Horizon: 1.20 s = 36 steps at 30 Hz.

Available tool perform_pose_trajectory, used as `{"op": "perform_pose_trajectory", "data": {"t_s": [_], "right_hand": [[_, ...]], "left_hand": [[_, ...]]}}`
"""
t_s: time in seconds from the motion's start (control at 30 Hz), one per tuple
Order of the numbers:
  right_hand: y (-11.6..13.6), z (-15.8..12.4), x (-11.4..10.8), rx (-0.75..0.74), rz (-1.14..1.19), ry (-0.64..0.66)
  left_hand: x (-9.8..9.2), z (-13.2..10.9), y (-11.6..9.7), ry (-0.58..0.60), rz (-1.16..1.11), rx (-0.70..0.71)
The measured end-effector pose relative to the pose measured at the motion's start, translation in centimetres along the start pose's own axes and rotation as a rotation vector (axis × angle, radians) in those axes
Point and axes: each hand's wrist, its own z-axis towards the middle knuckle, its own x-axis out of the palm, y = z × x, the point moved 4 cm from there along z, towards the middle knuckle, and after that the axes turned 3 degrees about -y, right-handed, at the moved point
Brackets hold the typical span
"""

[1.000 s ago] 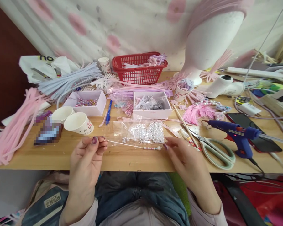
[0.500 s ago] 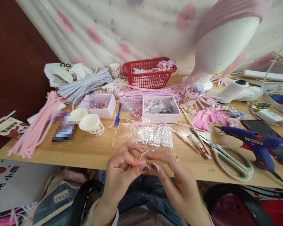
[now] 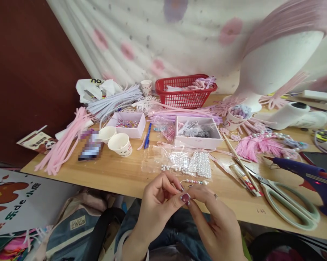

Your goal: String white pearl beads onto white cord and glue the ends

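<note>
My left hand [image 3: 159,203] and my right hand [image 3: 216,221] meet at the table's near edge. Both pinch a thin wire strung with a few small beads [image 3: 196,182], which curves up between the fingertips. The beaded end pokes out to the right, just in front of a clear bag of white pearls [image 3: 192,163]. Dark red nails show on both hands.
Scissors [image 3: 285,203] and a blue glue gun [image 3: 310,177] lie at right. Two paper cups [image 3: 120,144], pink boxes [image 3: 130,123], a red basket [image 3: 186,92], pink pipe cleaners [image 3: 62,145] and a white foam head stand [image 3: 272,69] crowd the wooden table [image 3: 106,174].
My hands came together from wide apart, bending the straight beaded wire into a loop. The view has swung left, so the table's things sit further right.
</note>
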Motion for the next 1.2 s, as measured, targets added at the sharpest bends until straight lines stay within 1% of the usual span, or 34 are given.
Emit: {"op": "perform_pose_trajectory", "data": {"t_s": [0.1,0.27,0.53,0.67,0.83,1.0,1.1,1.2], "right_hand": [[0.2,0.2,0.0,-0.055,-0.065,0.023],[-0.2,0.1,-0.3,-0.021,-0.140,0.044],[-0.4,0.1,-0.1,-0.006,-0.073,0.127],[-0.3,0.1,-0.2,-0.044,-0.078,0.081],[-0.4,0.3,-0.5,-0.046,-0.034,0.060],[-0.3,0.6,-0.7,-0.085,-0.085,0.044],[-0.2,0.8,-0.7,-0.102,-0.128,0.024],[-0.5,0.7,-0.9,-0.091,-0.119,0.041]], "left_hand": [[0.0,-0.1,-0.2,-0.023,0.021,0.012],[-0.2,-0.2,-0.1,-0.001,0.025,0.049],[-0.1,0.1,-0.2,-0.001,0.044,0.060],[0.2,-0.1,-0.2,-0.017,0.049,0.054],[0.5,-0.2,0.3,-0.013,-0.015,-0.016],[0.7,-0.2,0.7,-0.029,0.043,-0.021],[0.6,-0.2,0.6,-0.040,0.117,0.003],[0.1,0.1,-0.3,-0.014,0.244,0.091]]}}
